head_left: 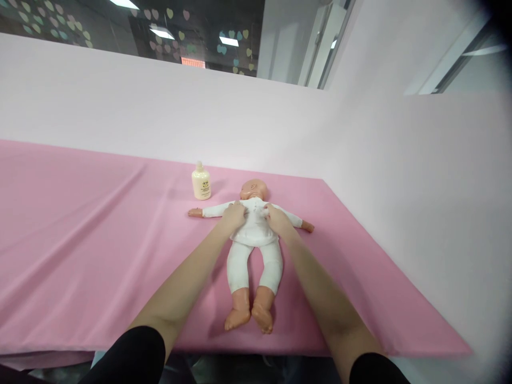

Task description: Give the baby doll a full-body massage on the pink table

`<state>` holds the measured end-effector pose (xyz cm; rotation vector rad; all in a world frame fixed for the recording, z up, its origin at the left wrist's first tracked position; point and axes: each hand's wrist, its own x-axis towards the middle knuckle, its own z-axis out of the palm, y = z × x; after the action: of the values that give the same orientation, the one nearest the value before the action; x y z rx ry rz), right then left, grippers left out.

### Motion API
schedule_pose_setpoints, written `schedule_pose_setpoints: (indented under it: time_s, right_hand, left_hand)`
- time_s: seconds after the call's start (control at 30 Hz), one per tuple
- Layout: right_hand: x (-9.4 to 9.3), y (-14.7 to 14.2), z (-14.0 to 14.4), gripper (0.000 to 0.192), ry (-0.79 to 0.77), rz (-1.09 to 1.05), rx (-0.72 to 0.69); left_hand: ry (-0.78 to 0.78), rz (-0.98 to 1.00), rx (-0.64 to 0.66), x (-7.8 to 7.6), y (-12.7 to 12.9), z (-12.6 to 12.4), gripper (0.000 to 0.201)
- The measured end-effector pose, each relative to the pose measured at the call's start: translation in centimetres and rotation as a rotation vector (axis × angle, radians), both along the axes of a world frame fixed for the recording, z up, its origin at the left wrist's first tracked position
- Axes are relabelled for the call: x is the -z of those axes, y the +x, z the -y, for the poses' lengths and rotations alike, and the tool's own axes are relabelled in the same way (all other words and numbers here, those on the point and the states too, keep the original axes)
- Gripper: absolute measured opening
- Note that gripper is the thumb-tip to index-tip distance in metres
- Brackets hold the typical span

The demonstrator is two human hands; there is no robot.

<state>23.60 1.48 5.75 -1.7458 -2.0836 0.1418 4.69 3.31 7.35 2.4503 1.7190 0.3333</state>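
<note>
Two hands press on the chest of a baby doll [254, 234]: the left hand [233, 215] and the right hand [276, 216] lie with fingers curled loosely onto its white top, gripping nothing that can be made out. Lying face up on the pink tablecloth [80, 240], the doll runs lengthwise from head at 12 o'clock to bare feet at 6 o'clock, arms spread toward 9 and 3. A cream bottle [201, 182] stands upright at about 10 o'clock from the head, near but apart.

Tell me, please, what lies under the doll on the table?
The doll lies face-up on a pink cloth. The left hand and right hand rest on its chest. What the cloth covers is hidden.
</note>
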Motion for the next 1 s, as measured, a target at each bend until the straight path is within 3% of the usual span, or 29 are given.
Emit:
schedule_pose_setpoints:
  time_s: [0.1,0.3,0.4,0.53,0.83,1.0]
  right_hand:
    - [0.1,-0.4,0.1,0.049,-0.03,-0.019,0.051]
    - [0.6,-0.7,-0.1,0.042,-0.065,-0.037,0.117]
    - [0.9,-0.9,-0.1,0.04,-0.122,-0.014,0.264]
    - [0.9,-1.3,0.1,0.051,-0.182,0.005,0.408]
    - [0.7,-1.8,0.7,0.07,-0.271,-0.053,0.495]
    - [1.1,-1.2,0.5,0.076,-0.347,-0.165,0.407]
  left_hand:
    - [0.021,-0.007,-0.01,0.5,0.2,-0.3,0.023]
    - [0.061,0.02,-0.072,1.5,0.2,-0.8,0.029]
    - [0.042,0.044,-0.171,2.1,0.2,-1.0,0.034]
    - [-0.01,0.086,-0.266,2.8,0.0,-1.4,0.048]
    - [-0.009,0.047,-0.297,2.4,-0.5,-0.8,0.057]
    - [-0.067,0.03,-0.303,1.9,-0.2,-0.2,0.058]
